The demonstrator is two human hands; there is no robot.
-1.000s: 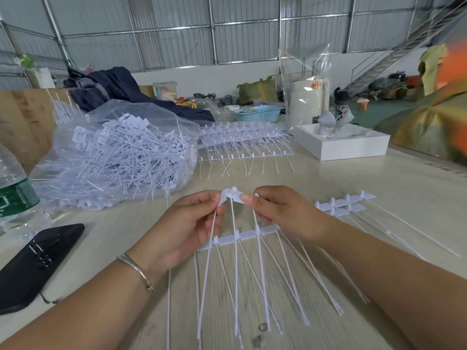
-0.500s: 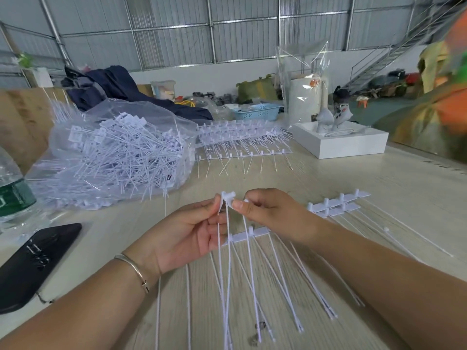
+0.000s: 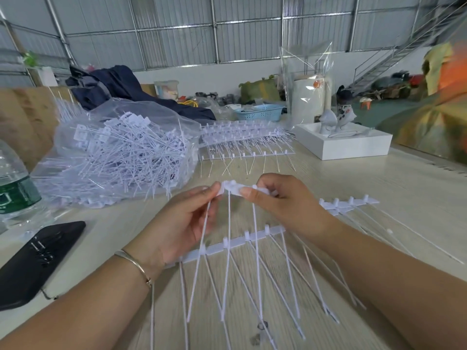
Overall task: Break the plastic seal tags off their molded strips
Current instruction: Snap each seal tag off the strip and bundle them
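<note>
I hold a short white molded strip (image 3: pixel 233 188) of seal tags up over the table, its thin tails hanging down. My left hand (image 3: pixel 182 223) pinches the tag at the strip's left end between thumb and forefinger. My right hand (image 3: pixel 285 205) grips the strip's right part. Below them a longer white strip (image 3: pixel 242 240) with several tags lies flat on the table. Another strip (image 3: pixel 351 203) lies to the right, past my right wrist.
A clear bag (image 3: pixel 121 152) full of loose white tags sits at the left. Stacked uncut strips (image 3: pixel 245 137) lie behind. A white box (image 3: pixel 346 142), a water bottle (image 3: pixel 15 188) and a black phone (image 3: pixel 38 261) also stand on the wooden table (image 3: pixel 379 188).
My hands have drawn slightly apart and the held strip now shows wider between them; my view has shifted a little.
</note>
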